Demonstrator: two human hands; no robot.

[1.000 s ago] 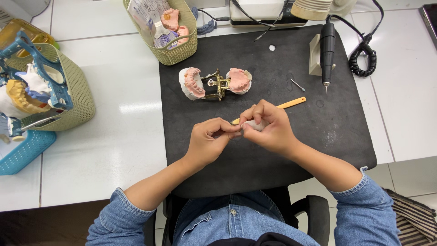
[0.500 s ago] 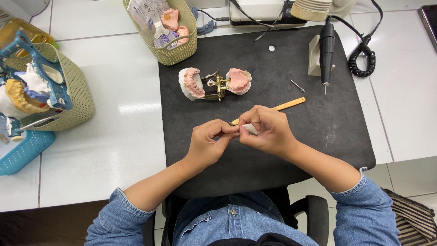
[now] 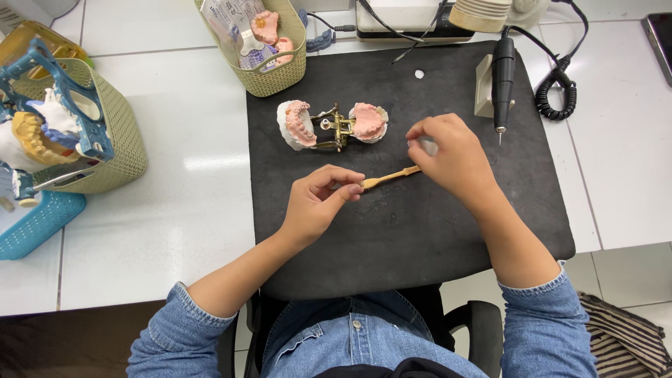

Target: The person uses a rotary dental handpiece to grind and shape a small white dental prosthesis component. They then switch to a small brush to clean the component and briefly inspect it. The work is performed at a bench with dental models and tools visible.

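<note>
- Head view, containers: a green woven basket (image 3: 276, 73) at the top edge of the black mat (image 3: 392, 231) holds a clear packet and pink dental casts; a second green basket (image 3: 115, 140) at the left holds blue frames and a yellowish cast, with a blue basket (image 3: 35, 224) just below it.
- Hard to make out: the small whitish piece (image 3: 428, 145) in the right hand (image 3: 448, 157) is mostly covered by the fingers; the left baskets are cut off by the frame edge.
- Hands: the left hand (image 3: 318, 203) is loosely curled, thumb and forefinger pinching the near end of a wooden stick (image 3: 392, 176) that lies across the mat between both hands.
- The right hand is closed around the whitish piece, just below the hinged pair of pink jaw models (image 3: 332, 126).
- A dark handpiece (image 3: 502, 77) rests to the right.
</note>
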